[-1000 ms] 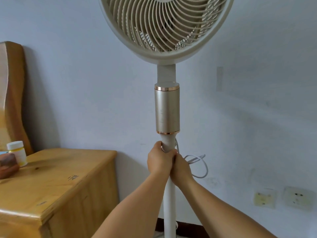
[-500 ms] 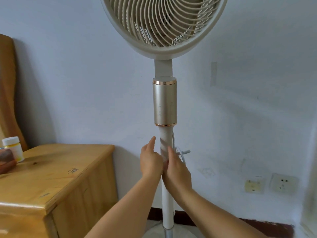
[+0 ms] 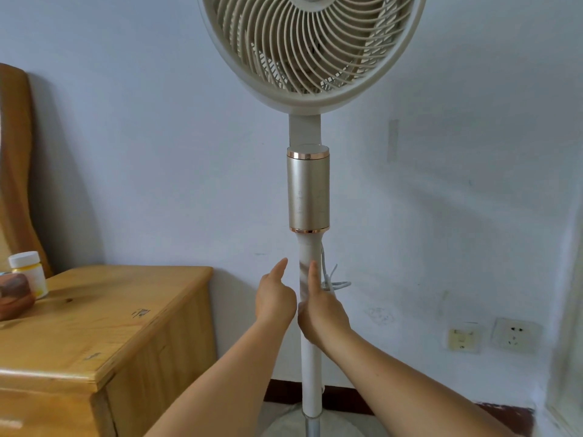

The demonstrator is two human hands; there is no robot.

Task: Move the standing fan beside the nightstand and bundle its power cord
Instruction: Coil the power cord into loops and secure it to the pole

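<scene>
The cream standing fan [image 3: 309, 52] stands against the wall just right of the wooden nightstand [image 3: 104, 316]. Below its gold control cylinder [image 3: 308, 190] runs the white pole [image 3: 310, 373]. My left hand [image 3: 274, 299] rests against the pole's left side, thumb up, fingers loose and partly hidden. My right hand [image 3: 323, 313] lies over the pole from the right, its thumb along the pole and its fingers curled behind. Loops of the white power cord [image 3: 337, 282] stick out behind the pole, just above my right hand. The plug is hidden.
A white bottle with a yellow label [image 3: 26, 269] and a brown object [image 3: 14, 294] sit on the nightstand's left end. A wooden headboard [image 3: 14, 171] rises at far left. Two wall sockets [image 3: 463, 339] [image 3: 515, 335] are low on the right. The fan's round base [image 3: 284, 427] is on the floor.
Both hands gripped the pole tightly a second ago; now the thumbs are lifted and the grip is looser. The cord's loop behind the pole is smaller and tighter.
</scene>
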